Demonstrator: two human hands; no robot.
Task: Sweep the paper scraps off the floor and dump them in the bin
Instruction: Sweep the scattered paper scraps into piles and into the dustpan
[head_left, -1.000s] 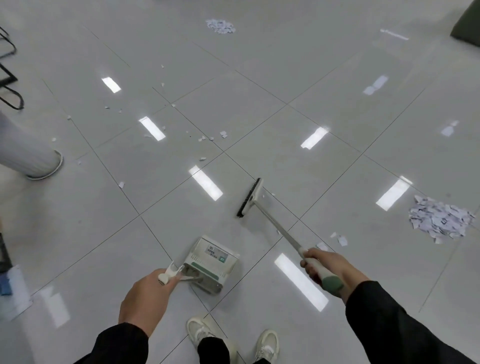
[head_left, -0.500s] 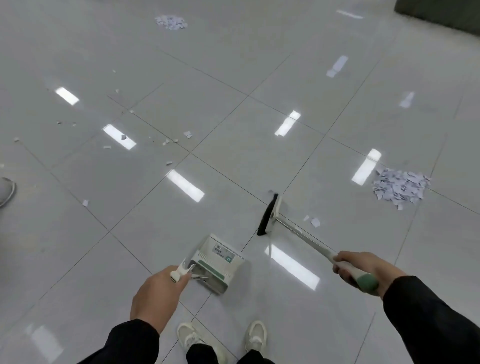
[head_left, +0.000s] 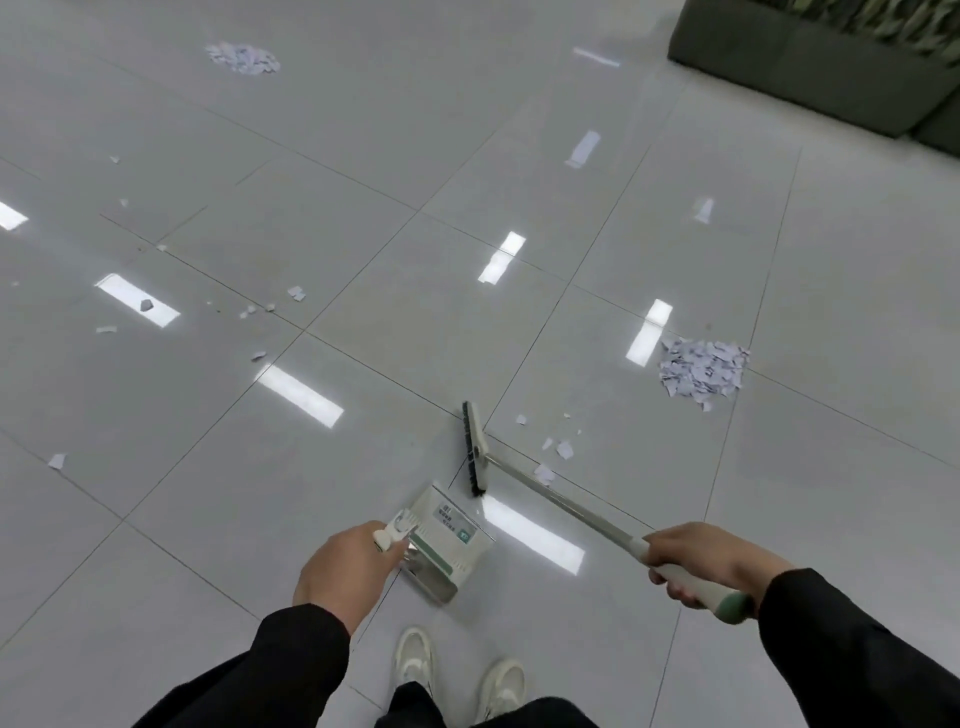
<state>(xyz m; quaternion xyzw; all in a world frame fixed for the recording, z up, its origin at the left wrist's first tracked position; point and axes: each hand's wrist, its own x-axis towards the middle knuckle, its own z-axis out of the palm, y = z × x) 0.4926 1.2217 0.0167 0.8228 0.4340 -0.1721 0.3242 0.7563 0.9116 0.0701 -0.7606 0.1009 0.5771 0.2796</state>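
On our left, loose paper scraps (head_left: 297, 293) dot the glossy floor (head_left: 363, 291), and our left hand (head_left: 348, 569) is clenched around the dustpan (head_left: 449, 540) handle, with the pan near our shoes (head_left: 457, 670). Our right hand (head_left: 698, 561) grasps the broom (head_left: 475, 449) by its padded end, the head just ahead of the pan. Farther right a tight pile (head_left: 702, 370) waits; such flakes look light and flighty, so we would drag the bristles low and slow.
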